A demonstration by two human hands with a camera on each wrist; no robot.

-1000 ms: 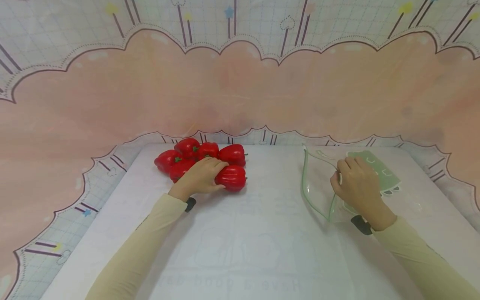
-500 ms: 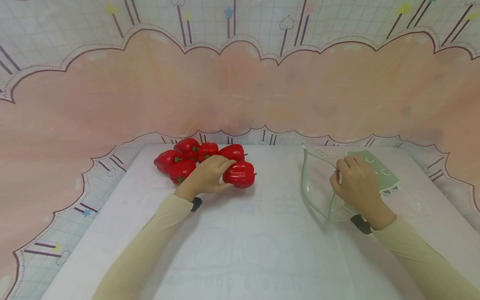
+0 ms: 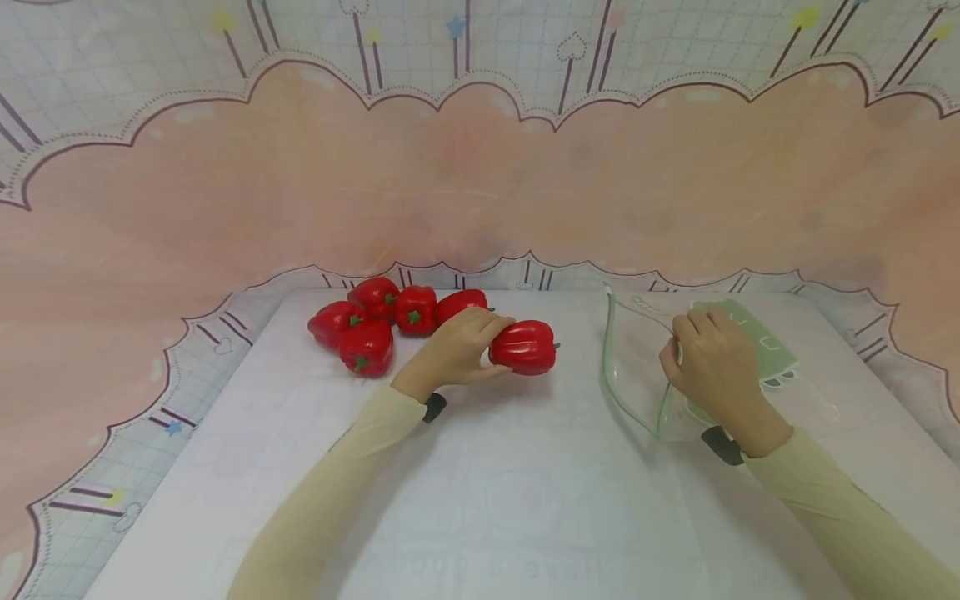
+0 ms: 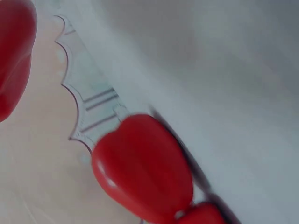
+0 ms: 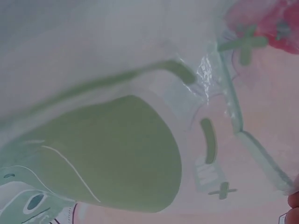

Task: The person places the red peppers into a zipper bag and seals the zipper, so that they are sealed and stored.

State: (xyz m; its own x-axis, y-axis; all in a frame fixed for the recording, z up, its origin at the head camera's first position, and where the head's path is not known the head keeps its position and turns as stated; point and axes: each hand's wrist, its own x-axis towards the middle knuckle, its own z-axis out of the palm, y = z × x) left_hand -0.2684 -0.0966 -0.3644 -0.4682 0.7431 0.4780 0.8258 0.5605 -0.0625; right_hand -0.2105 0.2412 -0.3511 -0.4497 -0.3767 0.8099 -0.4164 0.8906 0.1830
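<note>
My left hand [image 3: 459, 350] holds a red bell pepper [image 3: 523, 347] between thumb and fingers, its green stem pointing right. A shadow falls on the table under it. In the left wrist view a red pepper [image 4: 14, 56] fills the upper left corner, and another pepper [image 4: 145, 168] appears lower down. My right hand [image 3: 712, 367] grips the rim of a clear plastic bag [image 3: 633, 358] with green edging, its mouth spread open toward the left. Through the bag's film [image 5: 205, 177] in the right wrist view, a blurred red shape [image 5: 280, 28] shows, with fingertips at the lower right edge.
Several more red bell peppers [image 3: 366, 347] lie clustered at the back left of the white table [image 3: 465, 467]. One of them is partly behind my left hand. A patterned peach curtain [image 3: 480, 183] hangs behind the table. The bag carries a green printed figure [image 3: 757, 337].
My left hand has carried the bell pepper rightward, away from the cluster and toward the bag. The right hand and the bag have stayed almost still.
</note>
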